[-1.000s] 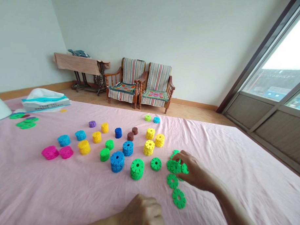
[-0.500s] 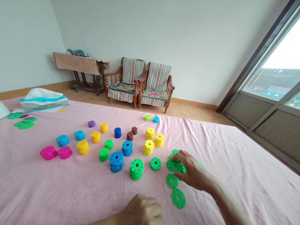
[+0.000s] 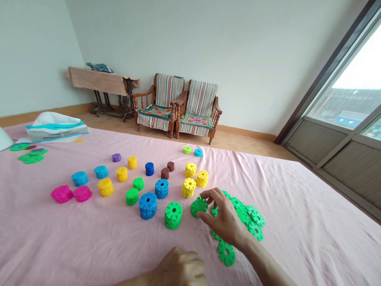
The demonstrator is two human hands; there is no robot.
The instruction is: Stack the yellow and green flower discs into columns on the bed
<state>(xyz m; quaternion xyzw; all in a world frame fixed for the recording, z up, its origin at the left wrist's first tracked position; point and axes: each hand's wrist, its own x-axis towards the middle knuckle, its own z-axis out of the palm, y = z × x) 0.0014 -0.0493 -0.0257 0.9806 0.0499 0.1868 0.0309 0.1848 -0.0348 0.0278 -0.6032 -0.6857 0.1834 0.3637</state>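
Green plastic disc (image 3: 198, 206) is in the grip of your right hand (image 3: 223, 217), which is partly closed: the thumb comes under the disc's edge and the first fingers come over it, and the disc stands a little tilted. Your left hand (image 3: 180, 270) is at the bottom of the view, curled closed on the pink sheet (image 3: 300, 230), and I cannot tell if something is inside it.

Just under and behind your right hand lies a loose pile of green discs (image 3: 246, 213), some overlapping each other, and one more green disc (image 3: 226, 252) lies near your right wrist. Beside the held disc, on the left, stands a green stack (image 3: 173, 215), and next to it a blue stack (image 3: 147, 205).

Farther out on the sheet you have many smaller stacks in yellow (image 3: 189, 187), blue (image 3: 162, 188), cyan (image 3: 101, 171), magenta (image 3: 61, 193), brown (image 3: 165, 173) and purple (image 3: 116, 157). Some flat green discs (image 3: 29, 156) lie at the far left, near a white and teal package (image 3: 56, 128). Beyond the sheet, two striped wooden armchairs (image 3: 182, 107) stand against the wall, and a window (image 3: 351, 102) is on the right
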